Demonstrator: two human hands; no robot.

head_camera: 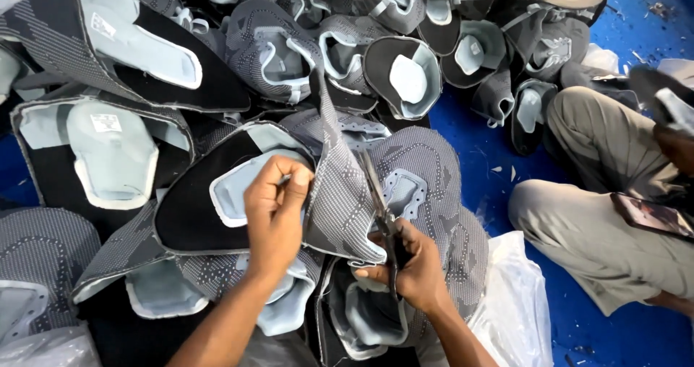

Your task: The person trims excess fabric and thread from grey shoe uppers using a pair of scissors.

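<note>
Head view is showing the left hand (pixel 275 212) pinching the edge of a grey shoe upper (pixel 340 193) lying atop the pile of uppers (pixel 144 85), while the right hand (pixel 412 262) is gripping scissors (pixel 379 204), blades pointing up against the fabric. Another person's knee (pixel 593 222) is resting on the blue floor (pixel 622 42), beside a plastic bag (pixel 513 295).

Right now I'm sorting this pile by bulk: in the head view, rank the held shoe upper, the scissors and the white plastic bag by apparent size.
1. shoe upper
2. white plastic bag, partly hidden, so unsure against the upper
3. scissors
</note>
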